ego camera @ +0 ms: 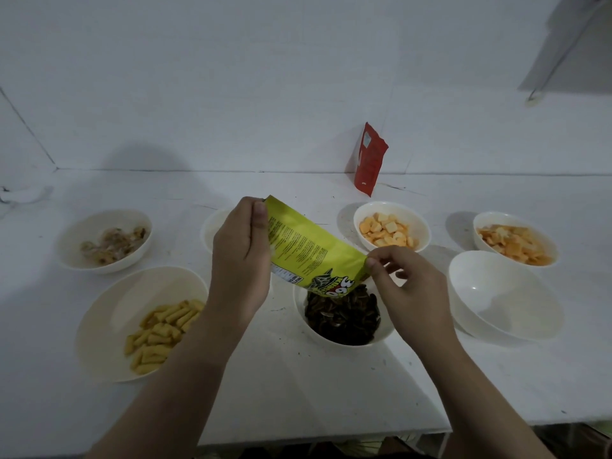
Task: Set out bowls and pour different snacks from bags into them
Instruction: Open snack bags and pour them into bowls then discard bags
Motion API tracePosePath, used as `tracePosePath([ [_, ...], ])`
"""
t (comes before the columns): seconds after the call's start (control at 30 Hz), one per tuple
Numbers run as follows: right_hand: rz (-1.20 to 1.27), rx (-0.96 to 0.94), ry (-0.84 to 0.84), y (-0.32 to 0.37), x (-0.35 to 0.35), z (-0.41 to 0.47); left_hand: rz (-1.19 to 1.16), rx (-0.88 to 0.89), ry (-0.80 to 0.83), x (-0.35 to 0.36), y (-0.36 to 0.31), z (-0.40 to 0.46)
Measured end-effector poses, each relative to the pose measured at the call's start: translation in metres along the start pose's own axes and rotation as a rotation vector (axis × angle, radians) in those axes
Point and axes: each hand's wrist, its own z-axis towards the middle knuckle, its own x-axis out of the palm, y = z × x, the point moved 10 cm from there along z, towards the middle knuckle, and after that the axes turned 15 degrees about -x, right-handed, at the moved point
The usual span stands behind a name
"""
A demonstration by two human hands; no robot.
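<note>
A yellow-green snack bag (308,250) is tipped mouth-down over a white bowl (385,336) at the middle front. Dark seeds (341,316) spill from it and fill the bowl. My left hand (240,260) grips the bag's raised bottom end. My right hand (407,286) pinches the bag's lower right corner between thumb and fingers. An empty white bowl (503,296) sits to the right. A red bag (369,160) stands upright against the back wall.
Other white bowls hold snacks: yellow tubes (159,329) front left, a pale mix (112,245) back left, orange pieces (387,230) behind the seeds, orange crackers (515,243) far right. Another bowl (210,230) shows behind my left hand. The table edge (331,435) runs close to me.
</note>
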Motion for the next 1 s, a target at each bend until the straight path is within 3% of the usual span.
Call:
tracePosePath([
  [0.2, -0.124, -0.287, 0.137, 0.046, 0.023, 0.003, 0.128, 0.199, -0.032, 0.010, -0.022, -0.010],
  [0.4, 0.173, -0.053, 0.029, 0.026, 0.023, -0.001, 0.191, 0.265, -0.050, 0.015, -0.020, -0.015],
  [0.5, 0.256, 0.011, -0.035, 0.013, 0.014, -0.003, 0.071, 0.142, 0.047, 0.019, 0.005, -0.012],
  [0.67, 0.368, 0.106, -0.085, 0.004, 0.013, -0.007, -0.514, -0.299, 0.438, 0.059, 0.030, -0.021],
  [0.8, 0.416, 0.166, -0.170, 0.001, 0.006, -0.012, -0.560, -0.304, 0.433, 0.069, 0.025, -0.022],
  [0.9, 0.492, 0.184, -0.065, 0.005, 0.016, -0.012, -0.528, -0.299, 0.420, 0.072, 0.022, -0.018],
  [1.0, 0.511, 0.203, -0.116, 0.001, 0.008, -0.014, -0.511, -0.295, 0.433, 0.075, 0.020, -0.015],
])
